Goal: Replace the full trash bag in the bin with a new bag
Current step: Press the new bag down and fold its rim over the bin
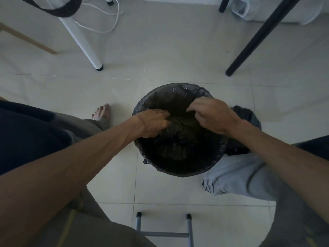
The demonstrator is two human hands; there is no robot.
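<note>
A round bin stands on the tiled floor between my legs, lined with a black trash bag whose edge is folded over the rim. Both hands reach inside the bin's mouth. My left hand is at the left side, fingers curled down into the black plastic. At the upper right my right hand pinches the bag's plastic. A second dark bag lies on the floor just right of the bin, partly hidden by my right arm.
A white table leg and a white cable are at the upper left. A black leg slants at the upper right. Grey stool legs stand near me. My bare foot rests left of the bin.
</note>
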